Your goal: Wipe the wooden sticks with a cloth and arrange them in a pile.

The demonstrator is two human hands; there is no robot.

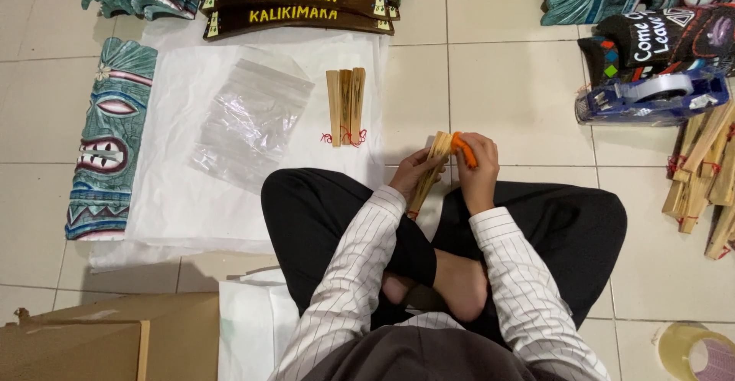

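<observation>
I sit cross-legged on a tiled floor. My left hand (412,170) grips a folded wooden fan (431,168) by its middle, the fan slanting from my knee up to the right. My right hand (476,174) presses a small orange piece (462,148), perhaps a cloth or sponge, against the fan's upper end. Three more folded wooden fans (345,107) with red strings lie side by side on white paper (180,197) just ahead of my hands.
A clear plastic bag (249,121) lies on the paper. A carved teal mask (107,140) is at left, dark wooden signs (295,2) at top, a blue tape dispenser (651,96) and more fans (704,178) at right, cardboard (99,343) at bottom left, a tape roll (695,350) at bottom right.
</observation>
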